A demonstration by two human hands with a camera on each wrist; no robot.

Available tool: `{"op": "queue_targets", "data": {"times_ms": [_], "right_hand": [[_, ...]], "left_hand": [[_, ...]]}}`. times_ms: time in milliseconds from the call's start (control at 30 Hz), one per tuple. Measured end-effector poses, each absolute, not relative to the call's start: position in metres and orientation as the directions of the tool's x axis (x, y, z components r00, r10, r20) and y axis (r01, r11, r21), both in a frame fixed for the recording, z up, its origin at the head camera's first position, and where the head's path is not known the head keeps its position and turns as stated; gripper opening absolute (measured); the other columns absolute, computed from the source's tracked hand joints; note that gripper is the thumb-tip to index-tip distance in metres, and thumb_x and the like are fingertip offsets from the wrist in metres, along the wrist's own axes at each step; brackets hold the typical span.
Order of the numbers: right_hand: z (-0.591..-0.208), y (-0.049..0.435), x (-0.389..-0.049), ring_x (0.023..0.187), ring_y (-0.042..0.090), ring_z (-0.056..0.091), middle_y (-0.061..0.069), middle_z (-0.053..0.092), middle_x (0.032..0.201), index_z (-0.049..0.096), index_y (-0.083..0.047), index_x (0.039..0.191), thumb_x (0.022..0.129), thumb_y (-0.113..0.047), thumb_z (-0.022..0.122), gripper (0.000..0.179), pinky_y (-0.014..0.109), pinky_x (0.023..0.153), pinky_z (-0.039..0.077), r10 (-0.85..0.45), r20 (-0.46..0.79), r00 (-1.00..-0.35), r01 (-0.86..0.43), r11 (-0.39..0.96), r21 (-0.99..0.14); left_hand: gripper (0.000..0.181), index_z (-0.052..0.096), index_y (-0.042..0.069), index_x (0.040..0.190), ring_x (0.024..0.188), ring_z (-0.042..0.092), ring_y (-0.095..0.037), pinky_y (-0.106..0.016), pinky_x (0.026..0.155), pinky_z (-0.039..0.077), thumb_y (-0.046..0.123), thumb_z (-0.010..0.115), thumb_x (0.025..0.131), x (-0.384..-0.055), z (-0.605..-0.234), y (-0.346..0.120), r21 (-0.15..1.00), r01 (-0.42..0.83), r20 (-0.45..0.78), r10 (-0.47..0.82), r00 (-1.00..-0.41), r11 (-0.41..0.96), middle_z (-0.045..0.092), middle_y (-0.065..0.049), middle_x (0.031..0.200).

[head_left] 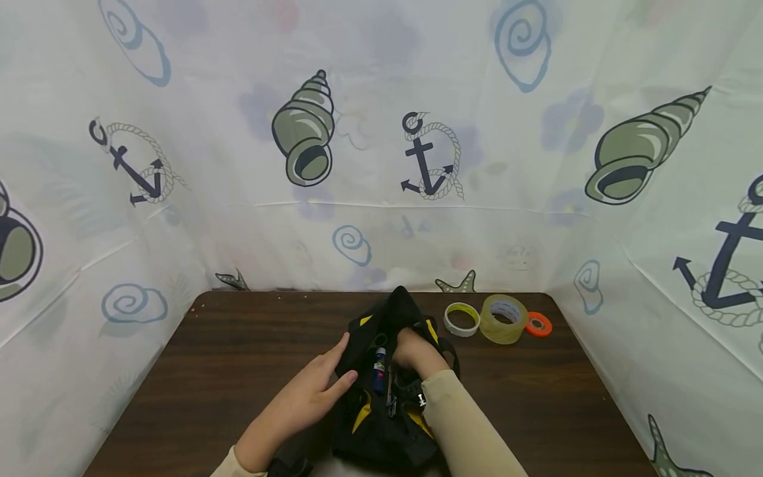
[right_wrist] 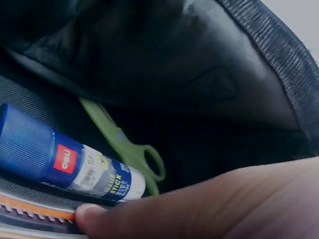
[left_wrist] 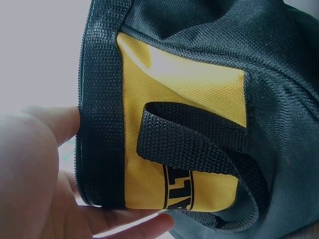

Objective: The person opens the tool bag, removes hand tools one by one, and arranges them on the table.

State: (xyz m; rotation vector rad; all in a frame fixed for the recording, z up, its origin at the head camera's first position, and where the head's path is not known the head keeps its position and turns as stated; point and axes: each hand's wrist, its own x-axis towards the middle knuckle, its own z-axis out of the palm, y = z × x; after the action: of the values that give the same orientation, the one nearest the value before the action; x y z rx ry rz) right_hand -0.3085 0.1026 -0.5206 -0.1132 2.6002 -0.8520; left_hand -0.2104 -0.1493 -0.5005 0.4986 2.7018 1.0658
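A black bag [head_left: 381, 440] with yellow panels stands open at the table's near side. My left hand [head_left: 311, 391] holds its left edge; in the left wrist view, the thumb goes behind the zip band [left_wrist: 102, 119] and the fingers lie under a yellow end panel [left_wrist: 219, 89] with a black strap loop. My right hand [head_left: 415, 353] reaches inside the bag, most fingers hidden. In the right wrist view one fingertip is beside an orange-edged, toothed strip [right_wrist: 40, 211]. Near it lie a blue glue stick [right_wrist: 60, 159] and green-handled scissors [right_wrist: 130, 149].
Behind the bag to the right, a white tape roll [head_left: 461, 320], a wide clear tape roll [head_left: 503, 321] and a small orange tape roll [head_left: 539, 324] stand on the brown table [head_left: 250, 331]. A patterned curtain [head_left: 369, 159] surrounds the table's back and sides.
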Motion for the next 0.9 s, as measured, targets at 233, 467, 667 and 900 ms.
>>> {"op": "queue_targets", "data": {"times_ms": [233,467,667,900], "right_hand": [[-0.508,0.105,-0.303,0.064,0.021,0.052,0.021,0.07,0.105,0.037,0.008,0.16,0.095,0.0,0.074,0.075,0.036,0.058,0.043,-0.219,-0.309,-0.926,0.05,0.738,-0.673],[-0.489,0.107,-0.289,0.071,0.021,0.058,0.018,0.07,0.103,0.042,0.007,0.156,0.102,-0.01,0.073,0.064,0.037,0.063,0.048,-0.19,-0.187,-0.964,-0.008,0.723,-0.691],[-0.451,0.114,-0.265,0.08,0.023,0.071,0.014,0.071,0.107,0.059,-0.005,0.134,0.1,-0.014,0.079,0.04,0.039,0.071,0.06,-0.178,-0.058,-0.982,-0.062,0.604,-0.794],[-0.416,0.137,-0.244,0.081,0.019,0.063,0.009,0.068,0.099,0.048,-0.019,0.165,0.104,-0.02,0.077,0.067,0.033,0.069,0.053,-0.152,0.145,-0.978,-0.2,0.452,-0.87]], "left_hand": [[0.087,0.014,0.032,0.177,0.163,0.035,-0.042,-0.073,0.127,0.031,0.074,0.045,0.108,-0.21,-0.501,-0.149,0.688,0.245,-0.05,0.382,-0.923,0.683,0.033,-0.004,0.178],[0.088,0.014,0.032,0.177,0.164,0.035,-0.041,-0.073,0.127,0.031,0.075,0.046,0.107,-0.21,-0.499,-0.149,0.694,0.25,-0.047,0.39,-0.92,0.675,0.031,-0.003,0.179],[0.089,0.012,0.036,0.176,0.163,0.035,-0.043,-0.075,0.126,0.03,0.076,0.048,0.105,-0.209,-0.497,-0.15,0.698,0.24,-0.056,0.386,-0.921,0.674,0.032,-0.005,0.179],[0.089,0.012,0.038,0.176,0.163,0.034,-0.044,-0.076,0.126,0.029,0.077,0.048,0.105,-0.208,-0.496,-0.151,0.703,0.234,-0.061,0.385,-0.921,0.671,0.032,-0.003,0.179]]}}
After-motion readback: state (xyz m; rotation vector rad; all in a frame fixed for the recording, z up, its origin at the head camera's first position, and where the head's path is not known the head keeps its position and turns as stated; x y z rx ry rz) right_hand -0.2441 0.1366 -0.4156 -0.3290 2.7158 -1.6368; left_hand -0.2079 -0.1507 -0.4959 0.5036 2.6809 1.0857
